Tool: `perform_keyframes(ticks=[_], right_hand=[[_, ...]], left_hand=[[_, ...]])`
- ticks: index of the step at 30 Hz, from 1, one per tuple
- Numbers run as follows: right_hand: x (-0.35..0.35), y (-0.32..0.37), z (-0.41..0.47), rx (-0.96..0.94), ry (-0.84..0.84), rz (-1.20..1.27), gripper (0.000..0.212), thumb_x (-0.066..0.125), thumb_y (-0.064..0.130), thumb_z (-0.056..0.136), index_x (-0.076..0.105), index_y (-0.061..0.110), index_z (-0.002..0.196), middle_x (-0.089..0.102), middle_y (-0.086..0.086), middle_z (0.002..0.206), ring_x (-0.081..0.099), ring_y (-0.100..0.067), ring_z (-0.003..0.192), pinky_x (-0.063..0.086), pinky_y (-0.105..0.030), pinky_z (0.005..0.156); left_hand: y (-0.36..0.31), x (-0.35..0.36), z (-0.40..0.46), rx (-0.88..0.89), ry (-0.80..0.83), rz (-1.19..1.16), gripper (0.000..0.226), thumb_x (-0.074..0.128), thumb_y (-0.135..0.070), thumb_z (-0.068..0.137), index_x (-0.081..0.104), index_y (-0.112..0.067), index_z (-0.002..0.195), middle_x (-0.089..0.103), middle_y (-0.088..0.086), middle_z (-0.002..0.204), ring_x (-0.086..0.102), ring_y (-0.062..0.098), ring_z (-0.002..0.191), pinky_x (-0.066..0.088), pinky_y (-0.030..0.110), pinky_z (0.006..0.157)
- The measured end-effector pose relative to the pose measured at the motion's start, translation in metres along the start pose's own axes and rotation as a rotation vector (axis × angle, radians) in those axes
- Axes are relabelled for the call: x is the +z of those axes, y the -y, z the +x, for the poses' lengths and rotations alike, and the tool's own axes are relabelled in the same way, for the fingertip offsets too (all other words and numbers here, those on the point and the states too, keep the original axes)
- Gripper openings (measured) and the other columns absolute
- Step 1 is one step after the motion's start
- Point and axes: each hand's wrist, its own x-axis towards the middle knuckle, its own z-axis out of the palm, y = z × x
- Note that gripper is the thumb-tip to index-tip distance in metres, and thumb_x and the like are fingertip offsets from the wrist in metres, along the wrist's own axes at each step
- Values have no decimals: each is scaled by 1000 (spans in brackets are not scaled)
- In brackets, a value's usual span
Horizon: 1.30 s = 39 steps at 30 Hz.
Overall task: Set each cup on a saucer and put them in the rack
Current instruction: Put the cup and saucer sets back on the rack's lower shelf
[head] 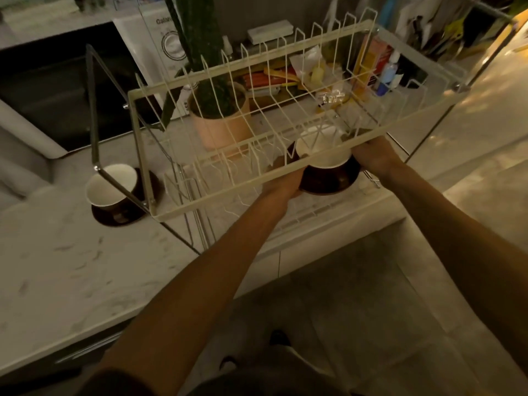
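Note:
A cream two-tier wire rack (160, 215) stands on the marble counter. Under its upper tier, both hands hold a dark brown cup (328, 178) with a white inside, sitting on a dark saucer (291, 152). My left hand (285, 187) grips the left side of the saucer from below. My right hand (374, 155) grips its right side. The rack's front bar crosses in front of the cup. A second brown cup (111, 184) rests on its saucer (120, 215) on the counter, left of the rack.
A potted cactus in a pink pot (220, 121) stands behind the rack. A white microwave (168, 44) and a dark sink (57, 90) lie at the back left. Bottles, boxes and packets (383, 72) crowd the back right. The counter edge drops to a tiled floor (357, 295).

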Motion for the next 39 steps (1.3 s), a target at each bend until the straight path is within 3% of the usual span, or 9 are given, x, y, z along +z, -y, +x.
perform_keyframes(ticks=[5, 10, 13, 18, 25, 29, 34, 36, 39], right_hand=[[-2, -8, 14, 20, 10, 18, 12, 55, 37, 86, 66, 32, 87, 68, -4, 103, 62, -24, 101, 51, -41, 85], [-2, -11, 19, 1, -1, 68, 25, 52, 29, 93, 56, 32, 68, 57, 11, 76, 54, -8, 75, 42, -33, 73], [-3, -10, 22, -14, 17, 83, 25, 53, 28, 96, 56, 31, 71, 58, 9, 78, 56, -16, 84, 45, -34, 76], [-4, -10, 24, -19, 28, 69, 17, 53, 30, 96, 62, 23, 82, 65, -12, 100, 61, -30, 100, 50, -48, 87], [-3, -6, 23, 2, 16, 5, 39, 51, 36, 98, 65, 2, 113, 64, -24, 121, 60, -38, 116, 48, -55, 101], [-3, -2, 18, -12, 2, -46, 34, 50, 30, 98, 65, 3, 113, 66, -20, 118, 61, -36, 114, 49, -49, 100], [-2, -2, 10, -67, -41, -145, 24, 43, 24, 100, 62, 10, 102, 66, -20, 116, 60, -34, 112, 41, -33, 80], [0, 0, 4, -113, -100, -209, 27, 40, 20, 101, 62, 6, 108, 64, -22, 121, 58, -34, 116, 38, -29, 81], [5, 5, -10, -229, -177, -309, 35, 41, 17, 101, 59, -2, 123, 61, -24, 129, 55, -37, 122, 43, -37, 96]], left_hand=[[5, 9, 13, 0, 16, -8, 43, 64, -44, 86, 60, -20, 121, 66, 5, 121, 66, 20, 103, 59, 30, 71], [0, 16, 16, 0, 11, -24, 41, 66, -42, 84, 63, -19, 117, 69, 3, 112, 67, 15, 92, 58, 25, 61], [-2, 19, 20, -13, 3, -14, 34, 67, -41, 84, 62, -19, 109, 66, 2, 109, 66, 17, 94, 58, 25, 58], [-3, 23, 21, 26, -16, 36, 29, 65, -37, 86, 60, -18, 107, 64, 9, 120, 63, 26, 109, 56, 45, 89], [-7, 23, 16, 16, -13, 16, 32, 65, -36, 87, 59, -19, 113, 61, 2, 107, 62, 22, 104, 58, 40, 85], [-9, 21, 13, -1, -5, 62, 39, 62, -39, 89, 57, -15, 119, 60, 8, 128, 60, 26, 114, 56, 42, 90], [-7, 10, 4, 5, 54, 87, 46, 57, -44, 90, 53, -19, 129, 58, 5, 131, 59, 23, 112, 58, 40, 85], [-6, 5, 0, 37, 64, 117, 44, 58, -45, 89, 54, -20, 125, 58, 5, 129, 58, 24, 114, 57, 39, 82], [-3, -3, -4, 94, 60, 183, 14, 61, -41, 87, 56, -30, 93, 62, -1, 106, 62, 22, 102, 58, 38, 80]])
